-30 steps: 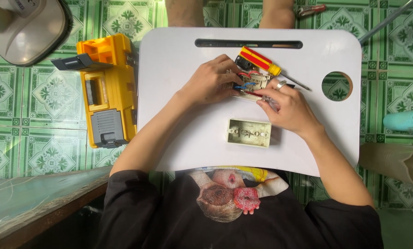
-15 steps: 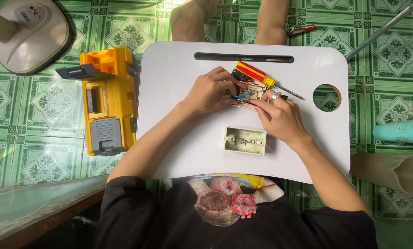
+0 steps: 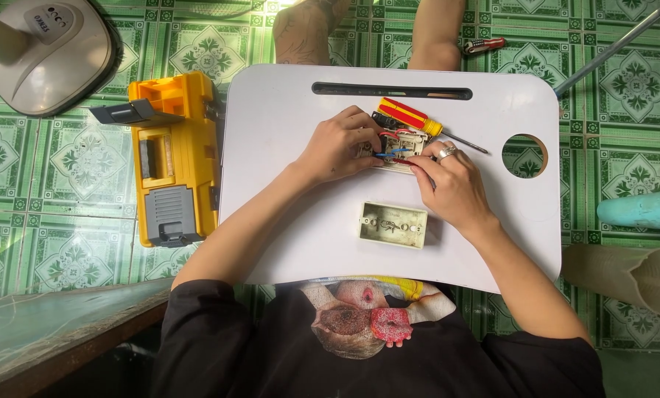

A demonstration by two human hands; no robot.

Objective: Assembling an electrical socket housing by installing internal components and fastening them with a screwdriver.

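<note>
**Both hands closing on the wired part from either side**

The small cream plastic electrical part with red and blue wires (image 3: 395, 149) is lying at the far middle of the white lap table (image 3: 271, 184), its long axis running left to right. The left hand (image 3: 337, 146) is curling round its left end, fingers bent and pressing on it. The right hand (image 3: 451, 184) is coming in from the near right, fingertips drawn together at the part's right edge; whether they are pinching a wire or only touching cannot be told. Both hands are equally close, so the part is sitting between them.

The red and yellow screwdriver (image 3: 411, 118) is lying just beyond the part, slanting, handle to the left. The cream rectangular box cover (image 3: 392, 225) is resting apart, nearer the body. A yellow plastic toolbox (image 3: 171, 166) is standing on the green tiled floor to the left.
</note>
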